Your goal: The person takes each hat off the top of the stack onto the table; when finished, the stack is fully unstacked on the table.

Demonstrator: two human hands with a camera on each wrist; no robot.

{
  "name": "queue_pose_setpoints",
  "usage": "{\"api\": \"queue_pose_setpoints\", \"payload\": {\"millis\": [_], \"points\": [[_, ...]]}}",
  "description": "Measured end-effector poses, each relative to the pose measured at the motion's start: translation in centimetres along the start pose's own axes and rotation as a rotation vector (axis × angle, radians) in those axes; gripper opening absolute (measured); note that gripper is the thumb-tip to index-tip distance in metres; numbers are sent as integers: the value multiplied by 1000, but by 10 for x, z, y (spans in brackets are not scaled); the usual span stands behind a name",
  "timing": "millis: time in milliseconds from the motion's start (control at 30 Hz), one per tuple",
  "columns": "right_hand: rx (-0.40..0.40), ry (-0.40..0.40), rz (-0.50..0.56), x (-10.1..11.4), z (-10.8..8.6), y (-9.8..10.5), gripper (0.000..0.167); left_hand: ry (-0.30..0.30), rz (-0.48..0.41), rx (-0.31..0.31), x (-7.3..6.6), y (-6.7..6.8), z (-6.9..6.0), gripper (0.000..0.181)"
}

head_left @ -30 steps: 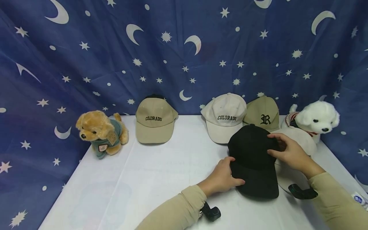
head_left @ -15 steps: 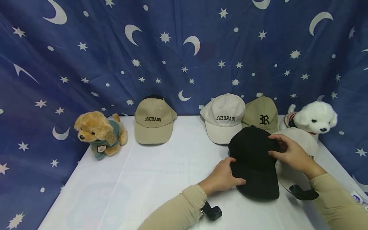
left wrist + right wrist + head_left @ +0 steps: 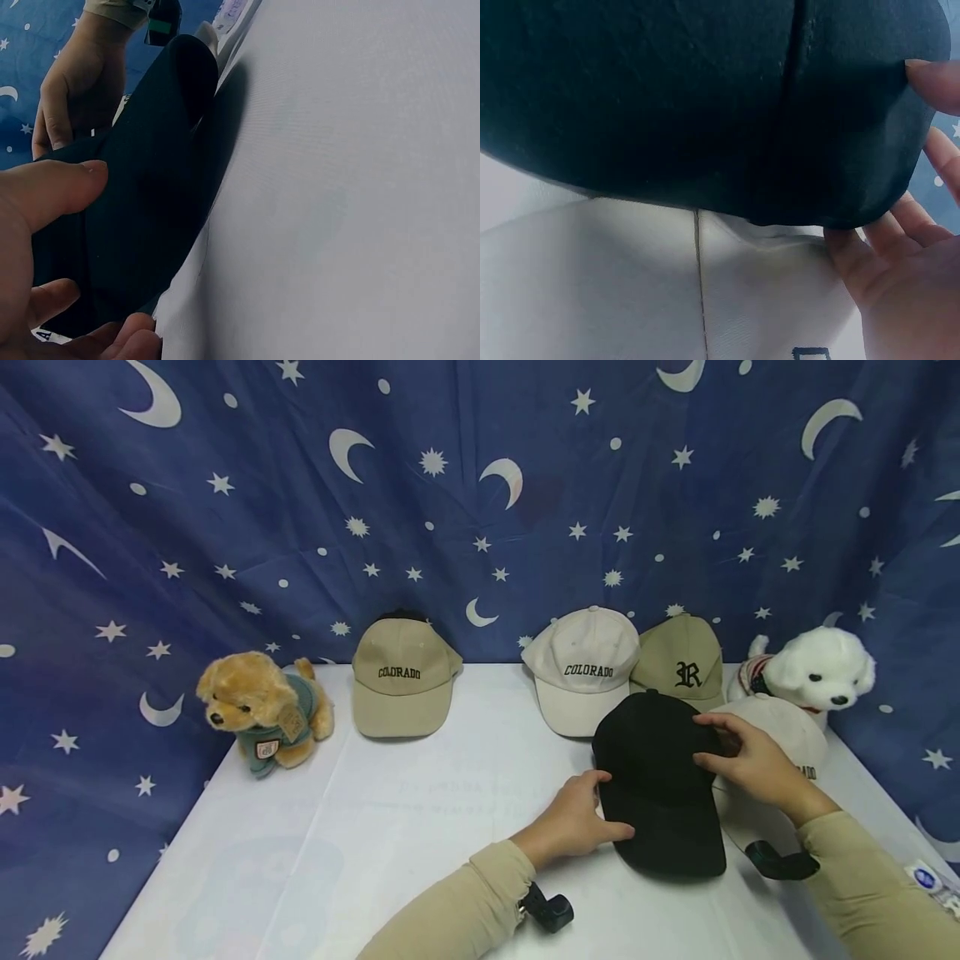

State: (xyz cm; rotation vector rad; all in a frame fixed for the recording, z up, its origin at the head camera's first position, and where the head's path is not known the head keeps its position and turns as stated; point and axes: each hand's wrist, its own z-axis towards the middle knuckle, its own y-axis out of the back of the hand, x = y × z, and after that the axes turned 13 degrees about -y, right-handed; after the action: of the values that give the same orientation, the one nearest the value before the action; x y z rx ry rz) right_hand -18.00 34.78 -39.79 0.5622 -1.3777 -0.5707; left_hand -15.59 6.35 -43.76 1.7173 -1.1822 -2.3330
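A black cap (image 3: 660,785) lies brim toward the wearer at the right of the table, over part of a cream cap (image 3: 787,735). My left hand (image 3: 573,822) grips its left edge, thumb on top by the brim, as the left wrist view shows with the thumb on the dark cap (image 3: 142,180). On the crown's right side my right hand (image 3: 757,768) holds the edge, with the thumb on the dark fabric and fingers beneath it in the right wrist view, where the cream cap (image 3: 645,277) shows below the black cap (image 3: 705,112).
At the back stand a tan COLORADO cap (image 3: 402,681), a white COLORADO cap (image 3: 588,668) and an olive R cap (image 3: 682,660). A brown plush dog (image 3: 262,710) sits left, a white plush dog (image 3: 813,672) right. A starry blue cloth (image 3: 450,510) hangs behind the white table (image 3: 360,860).
The head view has shifted slightly. Both hands stay on the black cap, which has barely moved against the table.
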Motion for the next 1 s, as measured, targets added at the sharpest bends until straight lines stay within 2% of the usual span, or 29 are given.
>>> {"api": "queue_pose_setpoints", "payload": {"millis": [133,233,367,500,633,833,1000], "points": [[-11,-7,7,3,-2,2,55,1,-25,1,4,7,-5,74],[-20,-9,10,10,-4,6,56,-5,-34,-10,10,19,-10,76],[-29,25,23,21,-4,11,57,-17,-42,-46,18,47,-19,77],[-55,74,17,33,-2,12,57,-13,-34,-96,27,78,-28,78],[-49,114,7,47,0,11,60,2,-19,-147,37,107,-37,79],[-27,170,35,71,8,6,61,56,1,-221,52,145,-53,81],[12,157,10,90,15,-4,61,103,16,-270,70,178,-67,83]]}}
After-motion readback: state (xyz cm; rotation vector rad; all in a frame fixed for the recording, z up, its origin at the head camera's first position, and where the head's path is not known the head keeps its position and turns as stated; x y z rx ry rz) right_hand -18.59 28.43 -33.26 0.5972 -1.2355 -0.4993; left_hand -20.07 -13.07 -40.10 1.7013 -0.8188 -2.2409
